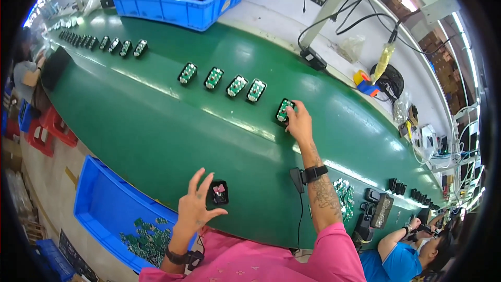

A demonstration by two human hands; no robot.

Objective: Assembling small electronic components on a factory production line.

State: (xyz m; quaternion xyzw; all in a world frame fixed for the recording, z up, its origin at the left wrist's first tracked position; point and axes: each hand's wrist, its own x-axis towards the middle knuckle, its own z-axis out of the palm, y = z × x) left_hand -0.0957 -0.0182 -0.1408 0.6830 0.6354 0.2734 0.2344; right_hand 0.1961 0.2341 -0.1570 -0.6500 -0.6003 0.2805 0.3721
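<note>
My right hand (299, 121) reaches out over the green table, its fingers closed on the edge of a small black plastic housing (279, 117) with a green circuit board (285, 108) in it. To the left of that hand, several like housings with boards (237, 86) lie in a loose row. Nearer me, my left hand (193, 208) is open, thumb and fingers spread beside another black housing (225, 197). Inside this one a small pink piece (218, 190) shows, and no green board is visible. Whether the left fingertips touch it I cannot tell.
Loose green boards fill part of a blue bin (104, 214) at lower left; more boards (343, 196) lie right of my forearm. A blue crate (156, 9) of black parts stands at the back. A person in blue (394, 256) works at lower right; another sits far left. Cables hang above.
</note>
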